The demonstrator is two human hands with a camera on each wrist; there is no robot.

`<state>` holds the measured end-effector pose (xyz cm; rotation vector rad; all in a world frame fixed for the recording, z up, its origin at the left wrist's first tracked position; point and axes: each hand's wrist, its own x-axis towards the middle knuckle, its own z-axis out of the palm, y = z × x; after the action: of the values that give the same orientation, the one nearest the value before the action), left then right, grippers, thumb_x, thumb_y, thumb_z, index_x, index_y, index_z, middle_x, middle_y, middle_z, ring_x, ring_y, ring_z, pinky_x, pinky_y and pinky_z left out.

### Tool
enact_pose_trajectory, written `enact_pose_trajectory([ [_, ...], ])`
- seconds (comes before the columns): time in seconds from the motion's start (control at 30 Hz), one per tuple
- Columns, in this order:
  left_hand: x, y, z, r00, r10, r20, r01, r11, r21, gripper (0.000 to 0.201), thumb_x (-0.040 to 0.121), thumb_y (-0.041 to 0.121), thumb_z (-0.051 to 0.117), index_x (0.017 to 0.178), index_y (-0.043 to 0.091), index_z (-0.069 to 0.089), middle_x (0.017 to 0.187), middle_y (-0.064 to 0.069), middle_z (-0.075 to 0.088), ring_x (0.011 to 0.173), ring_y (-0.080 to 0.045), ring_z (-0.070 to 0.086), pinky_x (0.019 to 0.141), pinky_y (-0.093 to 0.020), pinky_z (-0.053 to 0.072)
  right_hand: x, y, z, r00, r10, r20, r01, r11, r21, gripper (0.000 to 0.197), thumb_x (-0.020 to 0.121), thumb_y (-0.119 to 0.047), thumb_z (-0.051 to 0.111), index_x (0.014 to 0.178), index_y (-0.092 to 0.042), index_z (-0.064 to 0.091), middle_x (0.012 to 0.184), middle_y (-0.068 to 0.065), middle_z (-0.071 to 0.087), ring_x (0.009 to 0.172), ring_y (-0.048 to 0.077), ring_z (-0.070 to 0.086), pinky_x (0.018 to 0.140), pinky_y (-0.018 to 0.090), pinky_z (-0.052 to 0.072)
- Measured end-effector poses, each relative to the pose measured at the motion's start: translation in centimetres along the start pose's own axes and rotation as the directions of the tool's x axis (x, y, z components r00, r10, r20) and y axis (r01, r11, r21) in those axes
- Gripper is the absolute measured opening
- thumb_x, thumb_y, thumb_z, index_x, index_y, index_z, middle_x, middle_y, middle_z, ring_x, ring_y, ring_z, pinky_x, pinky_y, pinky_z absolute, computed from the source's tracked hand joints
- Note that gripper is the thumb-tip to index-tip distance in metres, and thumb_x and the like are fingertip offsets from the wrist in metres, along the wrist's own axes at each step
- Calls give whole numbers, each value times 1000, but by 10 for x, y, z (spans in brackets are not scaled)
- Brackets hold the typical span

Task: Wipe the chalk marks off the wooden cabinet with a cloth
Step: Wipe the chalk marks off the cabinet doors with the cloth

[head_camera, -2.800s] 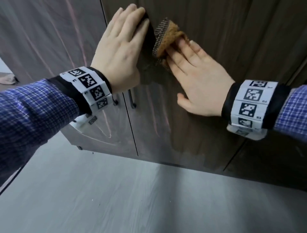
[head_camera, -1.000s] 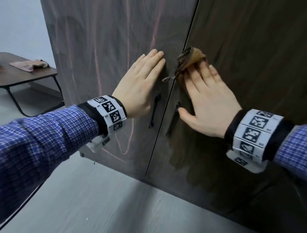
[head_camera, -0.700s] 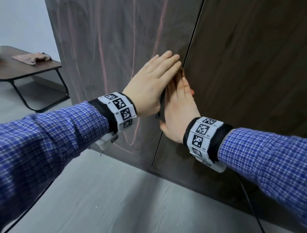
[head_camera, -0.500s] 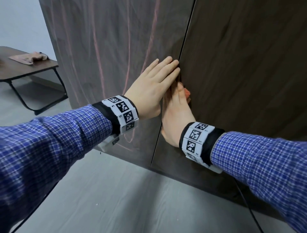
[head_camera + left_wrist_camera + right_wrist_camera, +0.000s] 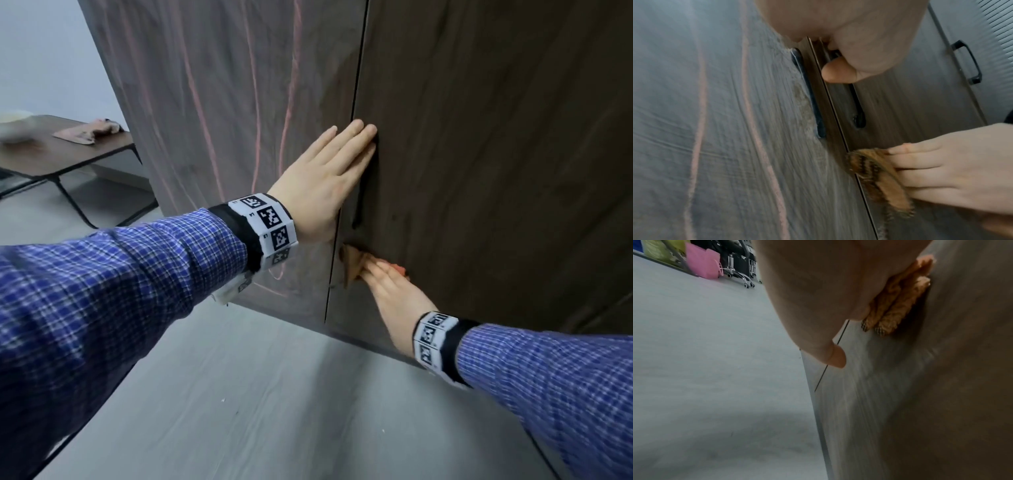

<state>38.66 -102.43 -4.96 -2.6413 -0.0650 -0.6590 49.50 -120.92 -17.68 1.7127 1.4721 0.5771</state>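
Observation:
The dark wooden cabinet [image 5: 479,137] has two doors. Pink chalk lines [image 5: 255,113] run down the left door [image 5: 222,85]; they also show in the left wrist view as chalk lines [image 5: 698,113]. My left hand [image 5: 325,174] lies flat with straight fingers across the seam between the doors, over the black handles [image 5: 809,97]. Below it, my right hand [image 5: 394,291] presses an orange-brown cloth [image 5: 349,263] flat against the right door near the seam. The cloth [image 5: 877,178] sits under straight fingers [image 5: 920,164] and bunches under the palm in the right wrist view as cloth [image 5: 898,300].
A low dark table [image 5: 51,154] stands to the left with another cloth [image 5: 89,132] on it. Grey floor [image 5: 257,394] lies below the cabinet. A further cabinet handle [image 5: 970,63] shows to the right. A pink bag [image 5: 701,264] and chair wheels stand far off.
My right hand with the cloth has slid down the right door, from beside the left hand's fingers to below the left wrist. The left hand has stayed flat on the seam.

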Motion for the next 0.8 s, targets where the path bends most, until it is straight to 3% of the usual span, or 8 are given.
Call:
enact_pose_trajectory([
  [0.13,6,10,-1,999,-24,-40,24,1000,0,99,70,23,64,157,1,25,165,-23,18,155,-38,12,127,-52,7,-37,35,20,1000,8,-19,-6,995,102,84,90,-37,44,152,7,7,161,23,0,148,39,-6,119,49,-8],
  [0.2,12,13,0,998,1,-67,0,1000,12,101,70,23,73,157,4,27,164,-23,19,154,-39,13,126,-52,10,-36,53,12,997,25,-69,-16,991,135,91,86,-44,48,150,8,11,161,23,6,148,40,-3,121,51,-4],
  [0.33,15,24,7,998,-14,-68,19,997,77,96,73,23,66,158,3,26,165,-26,14,154,-42,11,125,-57,11,-4,43,-9,989,21,-148,15,971,238,98,81,-43,55,151,8,10,161,22,7,149,38,-2,121,48,2],
  [0.43,13,31,11,999,-46,-15,48,986,158,100,71,23,59,160,4,17,166,-27,8,155,-41,6,123,-62,7,28,8,-8,987,-38,-155,69,977,201,87,86,-40,46,153,3,11,163,17,1,148,37,-7,120,48,-2],
  [0.53,13,31,14,998,-50,-26,54,981,187,97,78,26,61,160,4,14,166,-27,6,155,-42,5,123,-63,8,37,-18,11,986,-131,-99,140,986,91,79,93,-37,39,154,-2,5,163,14,-7,149,33,-11,120,46,-7],
  [0.63,14,30,18,998,-43,-41,50,979,195,95,79,23,58,160,3,12,165,-28,7,154,-43,6,123,-62,8,11,-27,55,966,-256,-17,257,966,33,68,96,-22,31,153,0,1,163,10,-5,150,29,-8,121,43,-10],
  [0.7,13,32,20,997,-56,-51,64,980,188,94,79,20,56,160,2,11,165,-28,6,154,-44,5,124,-61,8,-17,-23,91,934,-338,111,344,938,-43,64,95,-16,22,154,-1,3,161,6,-9,150,30,-10,113,45,-23],
  [0.8,14,37,23,995,-73,-68,83,984,158,90,80,16,50,159,0,10,165,-29,6,153,-46,4,124,-59,7,-42,-12,117,911,-361,197,389,913,-125,65,99,-31,31,154,-4,12,162,15,-9,148,34,-14,109,50,-25],
])
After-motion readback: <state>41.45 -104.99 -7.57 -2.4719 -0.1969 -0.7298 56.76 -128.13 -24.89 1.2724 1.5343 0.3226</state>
